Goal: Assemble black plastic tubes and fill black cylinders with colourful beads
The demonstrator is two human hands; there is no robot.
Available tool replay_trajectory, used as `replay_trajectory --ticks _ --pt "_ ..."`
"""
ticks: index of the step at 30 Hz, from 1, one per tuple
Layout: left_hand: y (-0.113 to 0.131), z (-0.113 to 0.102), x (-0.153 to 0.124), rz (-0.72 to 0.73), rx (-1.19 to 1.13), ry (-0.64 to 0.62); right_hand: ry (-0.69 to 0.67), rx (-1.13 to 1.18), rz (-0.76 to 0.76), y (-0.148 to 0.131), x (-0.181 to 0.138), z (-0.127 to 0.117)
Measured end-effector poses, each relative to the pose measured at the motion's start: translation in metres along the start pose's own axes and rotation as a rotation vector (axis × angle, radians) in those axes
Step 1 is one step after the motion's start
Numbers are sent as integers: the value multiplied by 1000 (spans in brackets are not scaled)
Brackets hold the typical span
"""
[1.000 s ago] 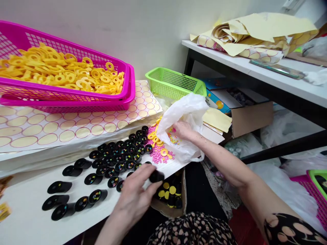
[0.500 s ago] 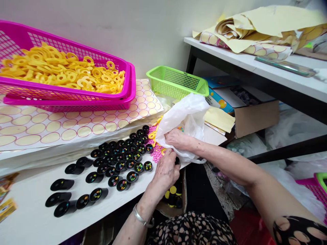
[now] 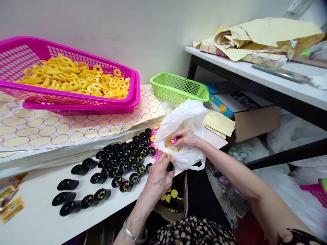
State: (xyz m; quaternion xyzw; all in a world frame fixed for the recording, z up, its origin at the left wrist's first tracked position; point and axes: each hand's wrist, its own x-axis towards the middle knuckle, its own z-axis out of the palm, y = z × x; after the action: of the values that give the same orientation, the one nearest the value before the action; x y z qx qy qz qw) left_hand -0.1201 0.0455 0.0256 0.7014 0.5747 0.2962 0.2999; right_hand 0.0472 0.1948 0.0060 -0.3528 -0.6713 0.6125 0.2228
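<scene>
Since a moment ago the right hand has come out of the white bag pinching a small pink piece, and the left hand now holds a black cap tight just below the bag, at the table edge. Many caps left of the bag already have colored bits inside; a few farther left lie on their sides, and bare table sits in front of them.
</scene>
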Motion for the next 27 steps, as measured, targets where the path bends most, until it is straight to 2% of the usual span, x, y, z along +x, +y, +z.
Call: replay_trajectory --ticks 2,5,8,12,14,18,21,24,27 --pt "-1 -5 -3 -14 6 27 24 37 -22 -3 -6 0" --pt "-1 -9 -2 13 -42 169 7 67 -66 -14 -16 3" --pt "-2 -10 3 25 -115 261 -46 -4 -185 -32 -27 11" --pt "0 -10 9 10 -113 262 -122 -343 -452 -60 -40 22" --pt "3 -10 11 12 -79 255 -156 -555 -520 -70 -44 27" --pt "7 -7 13 -2 9 220 -173 -1010 -523 -79 -49 38" --pt "8 -6 14 -16 68 210 -175 -1260 -517 -81 -53 46" --pt "7 -5 15 -17 90 211 -171 -1389 -545 -85 -56 52" --pt "5 -4 16 -33 80 207 -121 -1403 -577 -87 -58 52"
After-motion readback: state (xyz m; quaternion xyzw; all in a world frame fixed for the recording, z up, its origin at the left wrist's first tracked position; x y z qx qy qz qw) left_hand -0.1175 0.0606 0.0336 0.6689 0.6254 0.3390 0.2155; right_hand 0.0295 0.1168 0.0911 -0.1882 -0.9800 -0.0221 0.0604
